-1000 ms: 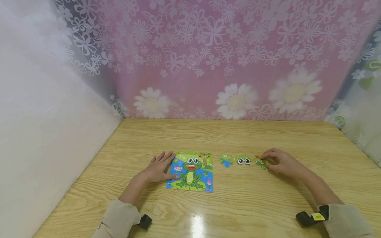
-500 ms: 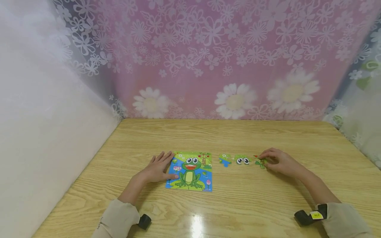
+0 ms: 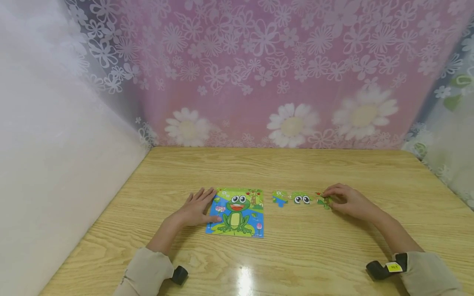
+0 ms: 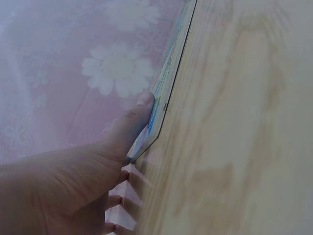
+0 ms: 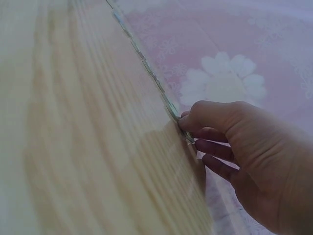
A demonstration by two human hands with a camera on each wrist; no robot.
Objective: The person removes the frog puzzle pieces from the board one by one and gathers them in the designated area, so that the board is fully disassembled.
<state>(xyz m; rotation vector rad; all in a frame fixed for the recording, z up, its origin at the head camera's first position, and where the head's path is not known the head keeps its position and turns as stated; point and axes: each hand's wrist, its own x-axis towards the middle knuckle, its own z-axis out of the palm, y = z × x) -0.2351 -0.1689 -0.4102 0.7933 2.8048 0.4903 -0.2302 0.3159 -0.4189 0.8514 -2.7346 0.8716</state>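
In the head view a square frog puzzle board (image 3: pixel 235 224) lies flat on the wooden table, left of centre. My left hand (image 3: pixel 195 210) rests at its left side, fingers extended and thumb on its surface; the left wrist view shows this thumb (image 4: pixel 142 110) over the board's edge. To the right lie loose puzzle pieces in a row: one with blue and green (image 3: pixel 280 199), one with the frog's eyes (image 3: pixel 302 199), and one with a tree and green shapes (image 3: pixel 321 202). My right hand (image 3: pixel 352 202) pinches the right-hand piece between thumb and fingers, partly covering it.
The light wooden table (image 3: pixel 296 255) reaches back to a pink flowered curtain (image 3: pixel 237 82). A pale cloth wall (image 3: pixel 70 135) borders its left side. A black wrist mount (image 3: pixel 180 275) shows at the left sleeve, another mount (image 3: pixel 378 271) at the right.
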